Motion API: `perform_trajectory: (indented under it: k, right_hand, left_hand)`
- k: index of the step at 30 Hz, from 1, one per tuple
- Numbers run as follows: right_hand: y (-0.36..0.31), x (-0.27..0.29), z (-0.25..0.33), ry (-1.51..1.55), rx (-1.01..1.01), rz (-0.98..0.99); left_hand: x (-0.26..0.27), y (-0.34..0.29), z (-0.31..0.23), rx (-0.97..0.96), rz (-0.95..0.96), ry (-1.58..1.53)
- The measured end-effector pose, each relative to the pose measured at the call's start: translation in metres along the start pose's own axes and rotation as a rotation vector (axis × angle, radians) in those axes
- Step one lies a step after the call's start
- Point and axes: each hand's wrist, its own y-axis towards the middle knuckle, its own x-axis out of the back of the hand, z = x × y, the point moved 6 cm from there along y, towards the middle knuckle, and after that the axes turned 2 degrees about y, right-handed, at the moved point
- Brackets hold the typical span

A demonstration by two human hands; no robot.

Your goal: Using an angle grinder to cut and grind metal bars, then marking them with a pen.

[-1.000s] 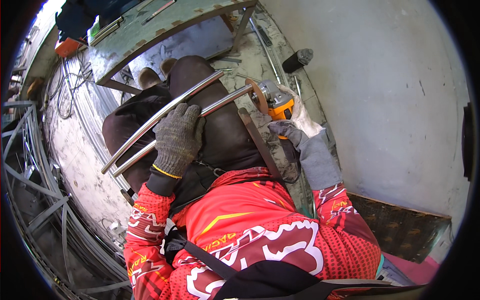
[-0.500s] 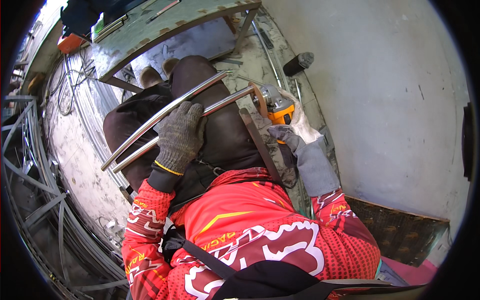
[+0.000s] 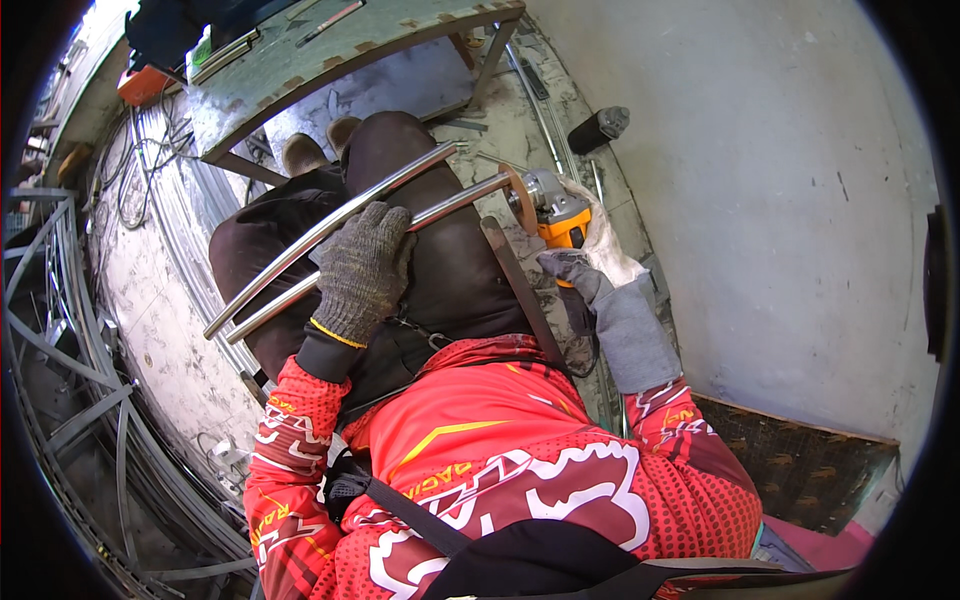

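Note:
My left hand [image 3: 362, 270], in a grey knit glove with a yellow hem, is closed over two shiny metal tubes lying across my lap. The upper tube [image 3: 270, 268] and the lower tube [image 3: 452, 207] run side by side, rising to the right. My right hand [image 3: 605, 300], in a grey glove with a long cuff, is wrapped round the rear of an orange and silver angle grinder [image 3: 566, 230]. The grinder's brown disc [image 3: 518, 200] is at the lower tube's right end and seems to touch it. Pale cloth [image 3: 607, 245] partly covers the grinder's far side.
A dark flat bar [image 3: 522, 292] leans beside my right thigh. Ahead stands a worn metal-legged table [image 3: 330, 72]. Long metal profiles [image 3: 165, 190] and a steel frame [image 3: 95, 415] lie on the left. A bare wall [image 3: 770, 200] rises close on the right, near a dark bundle [image 3: 597, 130].

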Motion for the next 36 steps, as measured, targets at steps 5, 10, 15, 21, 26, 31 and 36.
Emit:
perform_trajectory:
  k: [5, 10, 15, 21, 26, 31, 36]
  right_hand:
    - [-0.005, -0.003, -0.002, 0.087, -0.091, 0.0]
    - [0.008, 0.003, -0.009, -0.023, 0.006, 0.036]
    - [0.006, -0.002, -0.004, 0.076, -0.047, 0.028]
    - [0.004, -0.009, 0.022, 0.163, -0.151, 0.051]
    - [0.009, -0.003, 0.0, 0.153, -0.072, 0.019]
    - [0.004, -0.005, 0.014, 0.124, -0.14, 0.029]
    - [-0.005, -0.006, 0.033, -0.09, -0.045, 0.003]
  left_hand:
    - [-0.001, 0.001, 0.0, 0.0, 0.018, 0.003]
    - [0.0, 0.001, -0.001, -0.007, 0.007, 0.008]
    - [-0.002, 0.001, 0.001, -0.003, 0.012, 0.02]
    - [-0.003, 0.0, 0.003, -0.002, 0.002, 0.026]
    - [-0.003, 0.003, 0.0, 0.001, 0.018, 0.033]
    - [-0.004, 0.001, 0.002, -0.002, 0.004, 0.027]
    - [-0.005, 0.002, 0.003, -0.004, 0.006, 0.021]
